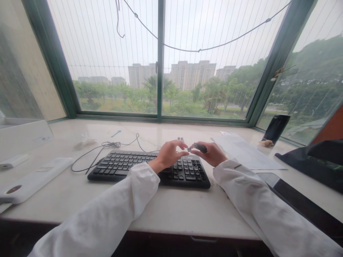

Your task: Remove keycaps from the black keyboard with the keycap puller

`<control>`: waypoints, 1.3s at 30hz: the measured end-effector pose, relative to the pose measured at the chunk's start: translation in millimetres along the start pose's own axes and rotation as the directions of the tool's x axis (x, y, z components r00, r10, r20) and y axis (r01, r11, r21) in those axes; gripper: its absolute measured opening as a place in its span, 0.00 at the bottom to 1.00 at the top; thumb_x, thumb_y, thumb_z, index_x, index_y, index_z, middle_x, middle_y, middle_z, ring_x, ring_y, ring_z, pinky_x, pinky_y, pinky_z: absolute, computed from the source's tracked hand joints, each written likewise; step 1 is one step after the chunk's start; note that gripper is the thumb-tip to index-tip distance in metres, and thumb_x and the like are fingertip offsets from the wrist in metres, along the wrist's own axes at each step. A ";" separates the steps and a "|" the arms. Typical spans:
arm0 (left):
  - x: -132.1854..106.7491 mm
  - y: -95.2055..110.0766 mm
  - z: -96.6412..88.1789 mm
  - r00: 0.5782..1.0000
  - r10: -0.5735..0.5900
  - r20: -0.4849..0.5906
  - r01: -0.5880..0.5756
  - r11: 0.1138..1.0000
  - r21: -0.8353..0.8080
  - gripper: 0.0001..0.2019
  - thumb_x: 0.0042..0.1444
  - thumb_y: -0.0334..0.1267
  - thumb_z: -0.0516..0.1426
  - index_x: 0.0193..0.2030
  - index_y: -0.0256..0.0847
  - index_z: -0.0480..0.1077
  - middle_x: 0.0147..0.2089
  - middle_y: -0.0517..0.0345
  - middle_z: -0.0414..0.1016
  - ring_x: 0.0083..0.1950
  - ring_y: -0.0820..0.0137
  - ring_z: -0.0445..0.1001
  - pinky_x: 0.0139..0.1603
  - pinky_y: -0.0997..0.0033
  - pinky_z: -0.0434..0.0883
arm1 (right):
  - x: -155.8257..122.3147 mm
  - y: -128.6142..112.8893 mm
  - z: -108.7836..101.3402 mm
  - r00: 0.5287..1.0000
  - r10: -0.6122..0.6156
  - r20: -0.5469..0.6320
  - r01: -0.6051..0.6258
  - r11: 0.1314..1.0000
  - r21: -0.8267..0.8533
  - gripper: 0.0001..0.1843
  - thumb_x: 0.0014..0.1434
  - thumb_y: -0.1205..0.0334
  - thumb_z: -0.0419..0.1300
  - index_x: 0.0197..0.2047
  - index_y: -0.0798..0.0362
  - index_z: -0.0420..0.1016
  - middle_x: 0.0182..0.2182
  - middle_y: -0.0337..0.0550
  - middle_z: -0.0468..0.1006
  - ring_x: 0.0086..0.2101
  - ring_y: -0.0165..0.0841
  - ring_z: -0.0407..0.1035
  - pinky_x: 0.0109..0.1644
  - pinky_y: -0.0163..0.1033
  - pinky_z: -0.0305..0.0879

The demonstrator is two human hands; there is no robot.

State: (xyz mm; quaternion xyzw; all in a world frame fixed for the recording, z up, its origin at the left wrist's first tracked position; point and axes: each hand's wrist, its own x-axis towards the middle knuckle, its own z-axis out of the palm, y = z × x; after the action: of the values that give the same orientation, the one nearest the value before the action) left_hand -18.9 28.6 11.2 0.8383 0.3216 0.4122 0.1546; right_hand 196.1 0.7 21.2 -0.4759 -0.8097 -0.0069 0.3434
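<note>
Both arms in white sleeves reach over a black keyboard [120, 166] on a pale marble sill. My left hand [168, 154] hovers above the keyboard's right half, thumb and forefinger pinched on a tiny dark piece [189, 149], perhaps a keycap. My right hand [211, 153] is closed around a small dark oblong tool [199, 146] whose tip meets that piece. The hands almost touch each other above the number pad [191, 169].
The keyboard's black cable [107, 145] loops behind it. White flat devices [32, 180] lie at the left, printed papers [245, 151] at the right, a black stand [276, 128] by the window, a dark tablet [300, 200] and black bag [318, 160] far right.
</note>
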 end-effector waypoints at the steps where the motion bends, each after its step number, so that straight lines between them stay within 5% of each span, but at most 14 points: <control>1: -0.4 0.8 0.4 1.000 0.014 -0.007 -0.013 1.000 0.019 0.10 0.52 0.42 0.64 0.40 0.45 0.76 0.40 0.62 0.78 0.36 0.73 0.74 0.41 0.75 0.69 | -0.1 -0.2 0.0 1.000 0.007 0.006 -0.007 1.000 0.000 0.21 0.58 0.43 0.58 0.40 0.52 0.79 0.25 0.39 0.78 0.27 0.31 0.68 0.33 0.34 0.62; 11: -2.7 10.2 -2.6 0.999 0.049 0.016 -0.050 0.989 0.137 0.09 0.55 0.45 0.61 0.39 0.44 0.76 0.40 0.60 0.77 0.35 0.72 0.73 0.37 0.74 0.67 | -0.3 -3.5 -1.2 0.996 0.077 0.043 -0.078 0.996 0.034 0.19 0.55 0.44 0.60 0.39 0.52 0.79 0.27 0.38 0.78 0.27 0.30 0.66 0.34 0.34 0.61; 22: -2.6 1.4 -5.5 0.998 0.032 0.049 -0.042 0.973 0.227 0.08 0.55 0.44 0.61 0.38 0.46 0.75 0.41 0.62 0.77 0.39 0.70 0.74 0.39 0.73 0.67 | -2.3 2.5 5.9 0.997 0.017 0.077 -0.020 0.999 0.039 0.17 0.60 0.48 0.56 0.39 0.52 0.78 0.27 0.38 0.79 0.28 0.29 0.68 0.36 0.33 0.61; 32: 8.2 -18.6 -24.4 0.990 -0.130 0.061 0.098 0.920 0.379 0.10 0.56 0.46 0.58 0.39 0.45 0.77 0.43 0.60 0.79 0.43 0.66 0.74 0.48 0.69 0.68 | -0.2 8.0 8.1 0.962 0.273 -0.027 -0.270 0.923 -0.275 0.15 0.61 0.50 0.52 0.35 0.44 0.78 0.30 0.41 0.80 0.31 0.35 0.72 0.32 0.35 0.55; 39: 48.0 -48.3 -23.6 0.944 -0.300 0.140 0.209 0.867 0.452 0.09 0.52 0.47 0.61 0.39 0.51 0.78 0.40 0.64 0.80 0.43 0.67 0.74 0.48 0.70 0.67 | 0.9 8.0 7.5 0.916 0.400 -0.041 -0.392 0.865 -0.314 0.15 0.61 0.52 0.52 0.39 0.44 0.79 0.32 0.43 0.80 0.32 0.35 0.71 0.31 0.36 0.54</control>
State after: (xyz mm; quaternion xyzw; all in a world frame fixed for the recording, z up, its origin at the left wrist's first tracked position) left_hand -35.7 96.5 28.8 0.8394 0.4953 0.2178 0.0510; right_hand 198.0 8.3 13.5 -0.6804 -0.6875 -0.0597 0.2465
